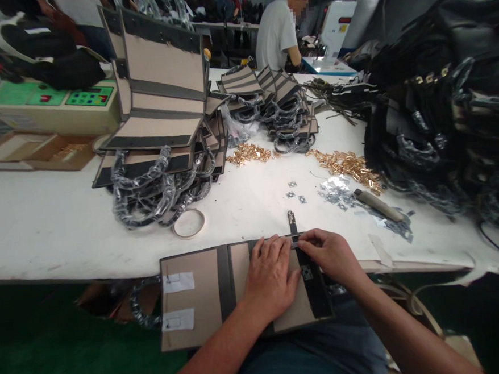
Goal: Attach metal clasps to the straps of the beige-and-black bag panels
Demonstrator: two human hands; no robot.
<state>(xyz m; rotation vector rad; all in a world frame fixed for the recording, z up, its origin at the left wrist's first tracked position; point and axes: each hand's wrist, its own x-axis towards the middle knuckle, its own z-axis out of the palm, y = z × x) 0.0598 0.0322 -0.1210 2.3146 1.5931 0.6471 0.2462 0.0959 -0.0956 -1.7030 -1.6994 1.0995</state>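
A flat beige bag panel [201,293] with dark edging and bands lies over the table's front edge and my lap. My left hand [273,276] rests palm down on it, fingers stretched out and side by side. Near the panel's far edge, my right hand [329,255] pinches at the dark strip, close to my left fingertips; what sits in the pinch is too small to make out. A short black strap with a metal clasp [291,218] sticks out beyond that edge. One square metal plate [307,272] sits on the dark band. Two white paper pieces [178,282] lie at the panel's left.
Stacked bag panels with plastic-wrapped handles [159,182] stand at left, near a tape roll [189,223]. Gold fittings [346,166], loose metal plates [337,191] and a wrapped-handle tool [379,205] lie at right. Black bags [424,123] crowd the right side. A person [276,31] works behind.
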